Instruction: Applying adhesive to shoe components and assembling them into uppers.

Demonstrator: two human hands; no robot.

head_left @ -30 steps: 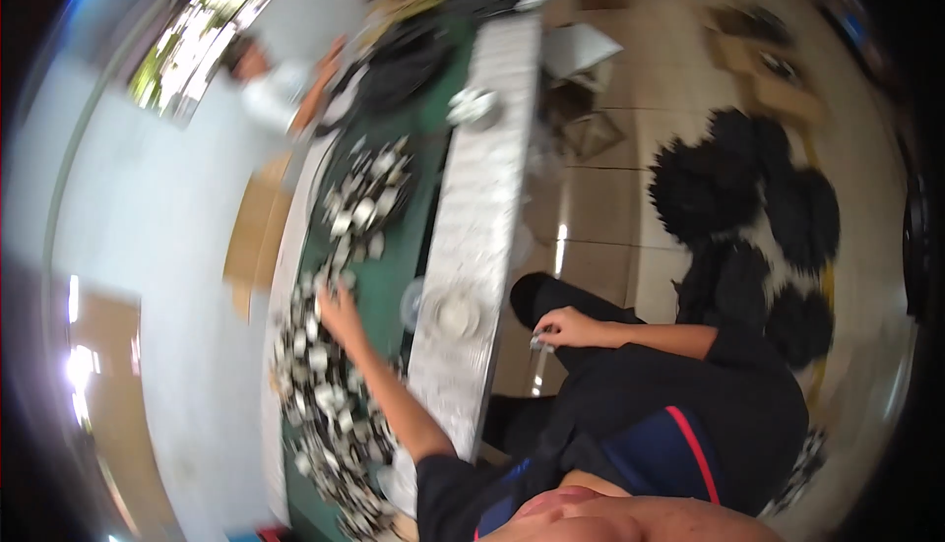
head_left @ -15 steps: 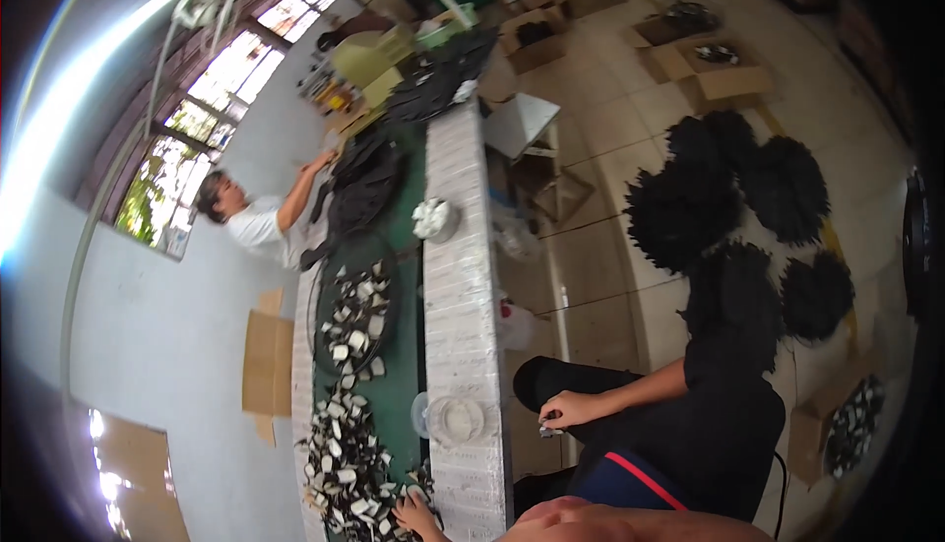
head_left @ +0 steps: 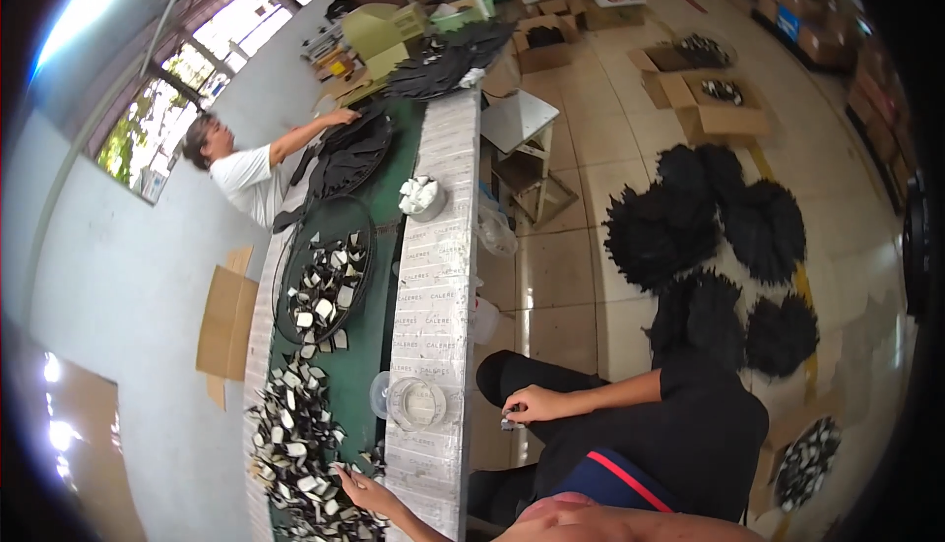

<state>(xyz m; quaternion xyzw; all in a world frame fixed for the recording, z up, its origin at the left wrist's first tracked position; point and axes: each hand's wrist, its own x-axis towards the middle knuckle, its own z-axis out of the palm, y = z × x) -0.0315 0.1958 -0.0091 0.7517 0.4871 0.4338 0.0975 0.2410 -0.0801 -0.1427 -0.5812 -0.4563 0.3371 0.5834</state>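
My left hand (head_left: pixel 366 493) reaches over a long heap of small black-and-white pieces (head_left: pixel 295 424) on the green bench top (head_left: pixel 340 384). Its fingers are pinched around a small pale piece at the heap's near edge. Above my bent knee, my right hand (head_left: pixel 536 404) is closed on a little stack of small greyish-white pieces (head_left: pixel 510 418); the exact kind is too small to make out. A clear round tub (head_left: pixel 418 404) stands on the white-wrapped bench edge between my hands. Farther along, a round wire-rimmed tray (head_left: pixel 283 291) holds more black-and-white pieces.
Across the bench a person (head_left: pixel 241 173) in a white shirt handles a tray of black strips (head_left: pixel 354 153). A bowl of white pieces (head_left: pixel 421 197) sits on the bench edge. Black fringed bundles (head_left: pixel 660 232) and open cartons (head_left: pixel 724 121) lie on the tiled floor, near a stool (head_left: pixel 522 124).
My left hand has moved left and forward over the heap. My right hand stays closed near my knee. The view has shifted, and the other person's arm reaches farther over the tray.
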